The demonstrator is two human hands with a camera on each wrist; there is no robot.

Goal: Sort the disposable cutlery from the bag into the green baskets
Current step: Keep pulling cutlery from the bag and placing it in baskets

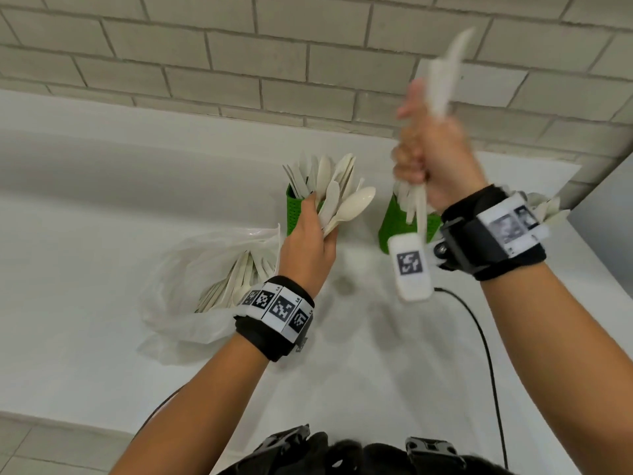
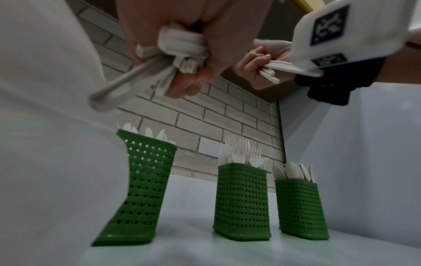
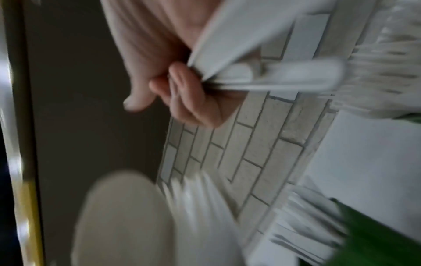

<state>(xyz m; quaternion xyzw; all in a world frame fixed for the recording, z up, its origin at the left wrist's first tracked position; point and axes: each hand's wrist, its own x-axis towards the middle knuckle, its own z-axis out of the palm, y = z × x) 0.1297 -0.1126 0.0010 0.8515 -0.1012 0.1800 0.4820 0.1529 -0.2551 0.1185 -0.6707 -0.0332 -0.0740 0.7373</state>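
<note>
In the head view my left hand (image 1: pixel 310 231) grips a fanned bundle of white spoons, knives and forks (image 1: pixel 339 197) just in front of the left green basket (image 1: pixel 294 214). My right hand (image 1: pixel 431 156) is raised above the middle basket (image 1: pixel 397 228) and grips a few white pieces (image 1: pixel 445 77), blade ends up, blurred. The left wrist view shows three upright baskets: the left one (image 2: pixel 145 189) with knife tips, the middle one (image 2: pixel 241 201) with forks, the right one (image 2: pixel 300 207) with spoons. The clear plastic bag (image 1: pixel 191 279) lies at the left with several pieces inside.
All of this stands on a white counter (image 1: pixel 102 200) against a pale brick wall (image 1: pixel 239 63). A white side panel (image 1: pixel 609 217) closes the right end. A black cable (image 1: pixel 479 337) runs over the counter by my right forearm. The right wrist view is motion-blurred.
</note>
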